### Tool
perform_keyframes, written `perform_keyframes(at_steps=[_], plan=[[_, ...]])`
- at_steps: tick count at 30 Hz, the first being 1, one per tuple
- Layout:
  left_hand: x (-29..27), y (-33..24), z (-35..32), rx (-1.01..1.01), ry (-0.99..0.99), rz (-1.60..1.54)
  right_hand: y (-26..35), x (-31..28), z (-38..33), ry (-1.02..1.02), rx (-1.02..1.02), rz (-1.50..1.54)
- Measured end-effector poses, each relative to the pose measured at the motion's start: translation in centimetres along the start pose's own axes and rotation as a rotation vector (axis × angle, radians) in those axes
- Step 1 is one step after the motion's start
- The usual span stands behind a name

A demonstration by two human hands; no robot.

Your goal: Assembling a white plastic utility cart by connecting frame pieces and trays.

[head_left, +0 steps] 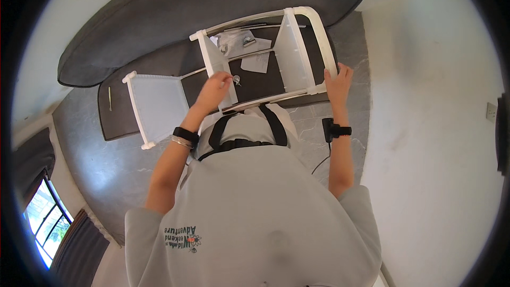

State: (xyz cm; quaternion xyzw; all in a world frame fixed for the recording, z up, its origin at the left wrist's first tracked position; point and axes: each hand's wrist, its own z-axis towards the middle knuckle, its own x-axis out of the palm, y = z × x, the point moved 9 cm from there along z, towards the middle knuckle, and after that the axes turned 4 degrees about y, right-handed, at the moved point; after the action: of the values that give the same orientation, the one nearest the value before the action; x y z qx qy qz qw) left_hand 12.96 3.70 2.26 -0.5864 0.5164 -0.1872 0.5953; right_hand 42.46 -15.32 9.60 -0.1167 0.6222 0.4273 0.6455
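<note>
Grey-shirted person's left hand [215, 87] pinched a small screw against the white rack's [297, 53] side panel; right hand [337, 82] lay flat, fingers spread (steadying the frame).

Soft daylight fills the room, brightest on the white wall [435, 143] and through the window [45, 218] far below-left of it; shadows stay faint, straight edges bend toward the black round rim, and focus is fairly sharp throughout
</note>
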Motion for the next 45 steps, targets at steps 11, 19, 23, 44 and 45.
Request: perform_keyframes(at_steps=[11,19,23,44,45], plan=[[-2.0,10.2,-4.8,-0.530,-0.045,-0.186,-5.5,5.1,0.6,0.155,0.508,0.531],[1.7,7.7,-4.1,-0.551,0.198,-0.561,-5.6,4.3,2.7,0.114,0.516,0.458],[2.3,7.1,-3.8,-0.492,0.228,-0.581,-6.3,4.1,3.3,0.127,0.487,0.432],[2.1,-9.4,4.5,0.343,0.109,0.458,-4.3,1.4,2.9,0.035,0.584,-0.025],[4.5,-9.5,5.2,0.338,0.206,0.398,-3.8,1.0,2.8,-0.007,0.552,-0.090]])
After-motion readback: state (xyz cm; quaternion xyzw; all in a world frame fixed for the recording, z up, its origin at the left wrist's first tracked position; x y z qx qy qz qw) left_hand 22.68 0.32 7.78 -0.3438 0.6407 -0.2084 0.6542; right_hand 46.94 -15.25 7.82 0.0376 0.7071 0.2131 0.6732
